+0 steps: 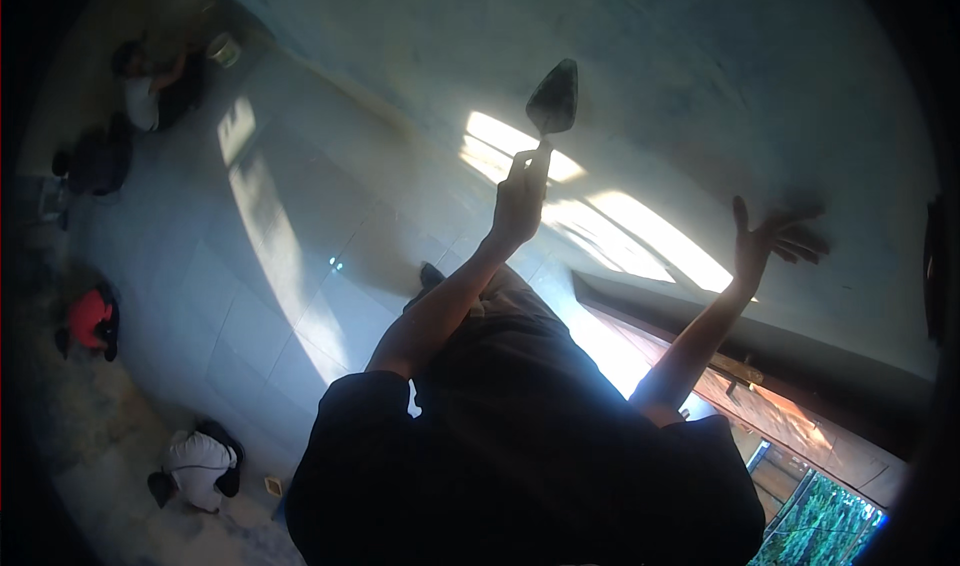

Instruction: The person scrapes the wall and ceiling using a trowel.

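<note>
My left hand (pixel 519 196) grips the handle of a pointed metal trowel (pixel 552 98), its dark blade raised in front of the grey plastered wall (pixel 700 86). My right hand (pixel 770 238) is open, fingers spread, at or very near the wall surface to the right; whether it touches cannot be told. Bright patches of sunlight fall on the wall behind my hands.
Below lies a tiled floor (pixel 230 296). Along the left, several people (pixel 190 466) crouch or sit, one near a pale bucket (pixel 225 51). At lower right is an opening (pixel 815 516) with greenery outside, beside a dark ledge (pixel 640 311).
</note>
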The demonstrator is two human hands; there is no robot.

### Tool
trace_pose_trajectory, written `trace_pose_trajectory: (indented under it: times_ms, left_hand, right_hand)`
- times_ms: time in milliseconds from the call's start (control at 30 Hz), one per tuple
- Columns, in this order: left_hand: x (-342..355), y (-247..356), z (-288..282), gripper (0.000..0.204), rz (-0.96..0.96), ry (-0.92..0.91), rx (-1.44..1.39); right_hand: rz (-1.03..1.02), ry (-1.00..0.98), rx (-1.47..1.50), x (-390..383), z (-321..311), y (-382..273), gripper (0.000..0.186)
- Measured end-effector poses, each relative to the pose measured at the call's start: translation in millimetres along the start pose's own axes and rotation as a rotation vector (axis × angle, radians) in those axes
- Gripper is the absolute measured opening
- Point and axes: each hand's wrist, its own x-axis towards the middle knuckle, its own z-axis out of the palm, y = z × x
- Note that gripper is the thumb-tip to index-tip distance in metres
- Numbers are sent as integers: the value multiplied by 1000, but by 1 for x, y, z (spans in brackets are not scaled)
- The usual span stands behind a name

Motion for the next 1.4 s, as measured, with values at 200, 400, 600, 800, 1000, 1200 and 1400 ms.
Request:
trace_pose_trajectory:
  times_ms: [200, 400, 600, 800, 1000, 1200, 1400]
  left_hand:
    - [8, 23, 10, 31, 332, 34, 217]
    - [39, 68, 24, 31, -5, -110, 179]
    - [30, 95, 30, 31, 169, -106, 160]
    - [68, 198, 34, 32, 262, -152, 56]
    - [75, 243, 48, 32, 384, -152, 126]
    - [72, 250, 56, 36, 320, -157, 157]
    - [75, 263, 57, 37, 359, -72, 157]
  right_hand:
    - [20, 253, -586, 3, -5, 0, 136]
    - [81, 163, -431, 6, -1, -8, 139]
    - [131, 75, -226, -5, -12, -17, 142]
    - [143, 49, -88, -6, -23, -32, 140]
    - [32, 142, -16, 1, -10, -22, 144]
    - [145, 36, -40, 2, -26, -34, 142]
    - [13, 105, 64, 1, -16, -31, 144]
